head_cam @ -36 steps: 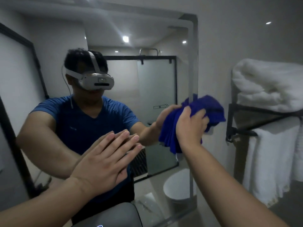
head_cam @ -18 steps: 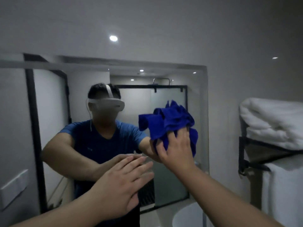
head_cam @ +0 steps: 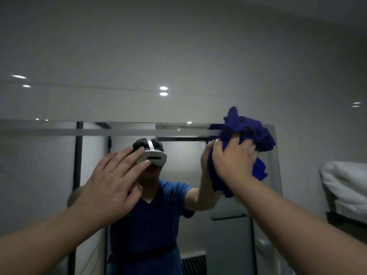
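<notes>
A large wall mirror fills the lower half of the view. My right hand grips a bunched dark blue cloth and holds it against the mirror's top right corner. My left hand lies flat with straight fingers against the glass, left of the cloth. The mirror reflects a person in a blue shirt with a white headset, partly hidden behind my left hand.
White folded towels lie on a dark wall rack at the right edge. A pale wall with reflected ceiling lights rises above the mirror. A glass shower door shows in the reflection.
My right hand has carried the cloth up and right to the mirror's top corner. My left hand has moved up the glass. The view has tilted upward.
</notes>
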### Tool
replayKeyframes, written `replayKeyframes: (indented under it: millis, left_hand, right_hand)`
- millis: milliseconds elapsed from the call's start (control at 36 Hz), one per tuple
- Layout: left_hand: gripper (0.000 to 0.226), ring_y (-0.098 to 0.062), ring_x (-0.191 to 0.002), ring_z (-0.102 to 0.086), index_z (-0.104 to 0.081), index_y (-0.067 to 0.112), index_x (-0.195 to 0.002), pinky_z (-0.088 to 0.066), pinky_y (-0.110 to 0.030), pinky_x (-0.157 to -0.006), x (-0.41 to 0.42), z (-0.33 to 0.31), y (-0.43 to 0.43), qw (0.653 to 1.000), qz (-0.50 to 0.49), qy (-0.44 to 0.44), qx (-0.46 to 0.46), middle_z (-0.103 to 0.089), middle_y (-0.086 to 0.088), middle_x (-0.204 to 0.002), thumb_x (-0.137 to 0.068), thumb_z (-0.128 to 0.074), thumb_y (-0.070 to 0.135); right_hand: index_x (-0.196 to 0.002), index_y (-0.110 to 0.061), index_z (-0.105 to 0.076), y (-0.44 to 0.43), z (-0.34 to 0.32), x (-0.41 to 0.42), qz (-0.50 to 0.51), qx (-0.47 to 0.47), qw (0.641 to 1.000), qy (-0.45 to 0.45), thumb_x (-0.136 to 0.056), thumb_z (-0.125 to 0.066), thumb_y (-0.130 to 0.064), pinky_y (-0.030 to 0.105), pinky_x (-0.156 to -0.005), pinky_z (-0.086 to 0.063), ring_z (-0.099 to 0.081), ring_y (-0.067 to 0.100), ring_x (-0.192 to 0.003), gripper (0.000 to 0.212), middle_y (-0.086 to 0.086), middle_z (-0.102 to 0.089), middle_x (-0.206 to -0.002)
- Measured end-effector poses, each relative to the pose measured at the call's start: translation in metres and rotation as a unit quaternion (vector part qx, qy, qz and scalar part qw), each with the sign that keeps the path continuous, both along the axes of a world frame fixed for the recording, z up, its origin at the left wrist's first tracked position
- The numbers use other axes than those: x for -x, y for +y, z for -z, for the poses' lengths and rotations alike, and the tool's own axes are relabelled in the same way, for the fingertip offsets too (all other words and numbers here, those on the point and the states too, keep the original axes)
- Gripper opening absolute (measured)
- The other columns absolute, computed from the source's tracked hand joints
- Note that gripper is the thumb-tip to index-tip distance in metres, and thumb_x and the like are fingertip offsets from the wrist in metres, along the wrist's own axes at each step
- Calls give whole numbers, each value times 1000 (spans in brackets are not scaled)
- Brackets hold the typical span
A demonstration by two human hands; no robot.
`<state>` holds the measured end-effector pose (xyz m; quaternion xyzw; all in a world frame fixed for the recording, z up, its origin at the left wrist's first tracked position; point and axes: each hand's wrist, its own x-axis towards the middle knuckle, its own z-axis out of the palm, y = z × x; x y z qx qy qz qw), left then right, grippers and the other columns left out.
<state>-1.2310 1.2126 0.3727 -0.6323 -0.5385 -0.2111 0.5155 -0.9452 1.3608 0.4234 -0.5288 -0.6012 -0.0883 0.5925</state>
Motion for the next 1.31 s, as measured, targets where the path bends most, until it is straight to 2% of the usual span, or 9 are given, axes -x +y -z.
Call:
replayKeyframes:
  millis: [333,583,694,778,944,1056,1139,1222,1306]
  left_hand:
    - [69,-33,-162,-31,-50,17,-161,-20,-56,-132,-11,-55,22,992,-4,-63,-109,-38,-10,-172,-96,-48,40]
    - [62,-33,-155,-40,-60,16,-152,-25,-55,-127,-16,-57,21,987,13,-86,-132,-50,-10,-164,-95,-48,38]
    - [50,-29,-137,-51,-63,19,-139,-34,-52,-117,-46,-75,19,969,102,-159,-159,-57,-4,-147,-90,-55,30]
    - [51,-26,-132,-54,-63,17,-139,-40,-45,-115,-84,-94,32,965,186,-108,-151,-59,-3,-144,-91,-52,30]
    - [54,-24,-135,-55,-62,14,-146,-42,-46,-117,-148,-118,69,965,229,-91,-88,-61,-5,-148,-99,-40,30]
    - [65,-26,-124,-58,-49,20,-157,-44,-48,-110,-168,-122,85,977,147,-105,-111,-61,-4,-148,-107,-20,49]
    - [80,-32,-122,-61,-30,22,-166,-49,-51,-106,-173,-118,93,986,91,-111,-79,-55,-11,-154,-105,-8,70]
    - [98,-37,-121,-57,-23,18,-166,-45,-53,-109,-171,-108,103,995,1,-71,-66,-52,-19,-147,-95,-24,85]
    - [94,-39,-120,-53,-31,25,-159,-41,-56,-110,-168,-105,107,996,-14,-54,-74,-48,-21,-144,-87,-47,84]
  right_hand:
    - [-131,-24,-54,-2,-32,10,-30,-117,979,-163,-104,-28,-57,57,-130,-21,-45,38,-140,50,17,-58,-137]
    - [-108,-31,-54,-33,-70,51,-80,-123,969,-200,-106,-12,-53,55,-104,-39,-56,30,-105,47,5,-63,-109]
    - [-100,-31,-43,-27,-92,37,-130,-102,953,-254,-107,-19,-42,50,-90,-44,-55,25,-85,27,-4,-57,-87]
    - [-108,-26,-46,-25,-100,31,-152,-116,947,-259,-104,-23,-38,47,-81,-48,-59,28,-82,26,0,-65,-90]
    - [-129,-6,-65,-13,-99,22,-218,-75,945,-233,-111,-44,-15,39,-98,-50,-66,28,-115,29,14,-71,-122]
    - [-94,-7,-78,3,-103,-4,-397,-45,915,-61,-103,-58,-1,14,-66,-51,-65,2,-69,23,-2,-72,-78]
    - [-96,-9,-78,9,-101,-17,-411,-81,907,31,-94,-58,6,8,-73,-48,-65,-11,-76,25,-2,-70,-95]
    - [-109,-20,-66,21,-97,-32,-358,-159,904,169,-91,-47,7,25,-70,-55,-72,13,-88,37,8,-67,-109]
    - [-100,-21,-65,36,-82,-31,-249,-212,940,99,-83,-44,-15,40,-84,-55,-67,25,-95,27,2,-70,-101]
